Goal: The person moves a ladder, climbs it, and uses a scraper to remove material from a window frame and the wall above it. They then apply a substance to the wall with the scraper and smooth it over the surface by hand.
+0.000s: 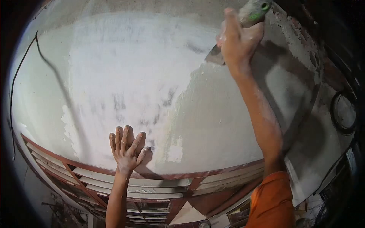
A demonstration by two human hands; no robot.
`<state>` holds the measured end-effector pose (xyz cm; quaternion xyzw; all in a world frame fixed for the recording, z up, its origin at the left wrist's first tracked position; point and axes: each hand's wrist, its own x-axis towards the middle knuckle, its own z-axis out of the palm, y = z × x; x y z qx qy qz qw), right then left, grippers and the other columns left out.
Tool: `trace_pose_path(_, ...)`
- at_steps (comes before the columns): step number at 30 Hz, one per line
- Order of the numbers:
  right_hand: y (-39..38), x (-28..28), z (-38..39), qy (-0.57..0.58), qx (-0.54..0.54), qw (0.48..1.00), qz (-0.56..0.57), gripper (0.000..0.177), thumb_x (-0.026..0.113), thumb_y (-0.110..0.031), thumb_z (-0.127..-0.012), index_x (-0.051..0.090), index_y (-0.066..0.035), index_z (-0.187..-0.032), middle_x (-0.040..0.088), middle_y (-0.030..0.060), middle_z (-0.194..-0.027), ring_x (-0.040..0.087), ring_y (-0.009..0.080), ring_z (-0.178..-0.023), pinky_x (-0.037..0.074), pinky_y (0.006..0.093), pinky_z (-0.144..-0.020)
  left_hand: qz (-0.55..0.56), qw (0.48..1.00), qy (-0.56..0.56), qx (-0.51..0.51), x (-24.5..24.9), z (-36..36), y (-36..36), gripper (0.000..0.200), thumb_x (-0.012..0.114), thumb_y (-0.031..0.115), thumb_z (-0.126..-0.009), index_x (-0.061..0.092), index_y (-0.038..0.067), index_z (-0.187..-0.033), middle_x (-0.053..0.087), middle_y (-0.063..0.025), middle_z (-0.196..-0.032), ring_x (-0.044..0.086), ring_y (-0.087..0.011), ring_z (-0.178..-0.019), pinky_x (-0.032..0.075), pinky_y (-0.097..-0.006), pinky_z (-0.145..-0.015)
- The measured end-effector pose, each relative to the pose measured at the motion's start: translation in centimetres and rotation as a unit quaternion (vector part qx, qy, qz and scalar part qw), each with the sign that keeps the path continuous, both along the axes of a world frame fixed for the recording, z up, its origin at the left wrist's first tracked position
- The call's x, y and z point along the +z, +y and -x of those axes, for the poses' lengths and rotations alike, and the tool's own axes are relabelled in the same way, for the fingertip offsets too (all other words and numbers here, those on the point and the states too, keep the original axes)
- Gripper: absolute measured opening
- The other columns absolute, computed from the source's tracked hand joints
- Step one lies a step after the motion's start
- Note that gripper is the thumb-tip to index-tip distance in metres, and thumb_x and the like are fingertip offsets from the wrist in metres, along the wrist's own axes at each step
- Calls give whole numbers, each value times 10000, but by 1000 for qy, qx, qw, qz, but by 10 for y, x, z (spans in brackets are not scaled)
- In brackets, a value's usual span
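Observation:
My right hand [241, 43], dusted white, is wrapped round a putty knife at the top right. Its grey and green handle [256, 12] points up, and the metal blade [216, 56] lies at the wall near the edge of a white coated patch [129, 57]. Low on that patch, my left hand [128, 150] rests flat against the wall with its fingers spread and nothing in it. Beyond the patch the wall [216, 114] is pale grey-green, with an uneven border between the two.
Below the wall runs a red-brown frame with louvred slats [152, 192]. A dark cable [19, 72] hangs at the left. Coiled black cable [334, 110] hangs at the right, near rough, flaking plaster [298, 45]. Various items lie far below at the lower right.

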<state>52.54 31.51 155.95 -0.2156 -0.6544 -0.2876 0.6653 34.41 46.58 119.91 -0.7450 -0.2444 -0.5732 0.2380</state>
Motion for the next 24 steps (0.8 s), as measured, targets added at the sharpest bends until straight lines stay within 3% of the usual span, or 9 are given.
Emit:
trace_pose_path(6,6,-4,2,-2,-141,988,-54,243,665,-127,-904,437,-72,-839,474,9,-537,484,85,-392,406,266,-344,6,1000,-1,-3,-1,-1,-2,570,628,475,-863,527,296,-1395,355,-171,-1526,273,-433,-1423,153,-589,-1163)
trace_pose_path(8,10,-6,-2,-21,-312,939,-140,382,678,-158,-880,492,108,-1083,573,238,-999,573,340,-969,424,446,-886,1,1000,-4,-2,-1,-1,0,575,632,482,-859,528,295,-1393,355,-172,-1526,269,-432,-1425,151,-591,-1163)
trace_pose_path(9,7,-3,-1,-23,-310,940,-142,382,678,-158,-880,492,108,-1083,573,238,-999,573,340,-969,424,446,-886,1,1000,-7,-1,-1,-2,-1,575,632,482,-859,528,295,-1393,355,-172,-1526,269,-432,-1425,151,-591,-1163)
trace_pose_path(11,-5,3,4,-39,-187,978,-88,242,661,-147,-909,479,-25,-806,497,66,-655,517,170,-573,408,322,-524,-3,1000,-5,-5,-1,-1,0,573,632,490,-857,538,288,-1385,357,-173,-1525,270,-429,-1425,151,-592,-1163)
trace_pose_path(12,-7,5,7,-47,-125,989,-60,317,652,-142,-924,473,-91,-667,459,-20,-484,489,85,-375,399,260,-342,-3,1000,-5,-5,-1,0,1,573,632,490,-857,538,288,-1385,357,-173,-1525,270,-429,-1425,151,-592,-1163)
trace_pose_path(13,-4,7,8,-69,-35,995,-60,398,646,-120,-922,443,-110,-580,471,-10,-466,475,77,-366,385,263,-335,-2,1000,-3,-3,-1,-1,1,568,630,487,-859,542,286,-1382,358,-173,-1524,272,-429,-1424,153,-591,-1162)
trace_pose_path(18,-5,-10,22,-68,-60,995,48,338,649,-117,-928,511,-54,-626,479,-18,-471,463,63,-365,387,257,-343,-3,1000,4,2,-1,0,0,550,622,474,-865,551,281,-1375,359,-175,-1523,274,-429,-1424,158,-590,-1160)
trace_pose_path(21,0,7,-7,-127,-118,975,-136,323,623,-63,-916,424,-73,-662,447,-11,-477,442,62,-366,391,262,-341,-5,1000,-2,-8,-2,0,0,546,620,466,-865,553,277,-1373,356,-178,-1524,273,-425,-1426,159,-590,-1160)
trace_pose_path(24,13,-5,-16,-105,-127,984,-64,283,635,-74,-918,476,-30,-688,459,-9,-509,434,65,-378,404,258,-360,-5,1000,-7,-11,-1,-1,2,557,622,469,-863,546,272,-1379,355,-178,-1525,272,-422,-1427,157,-590,-1161)
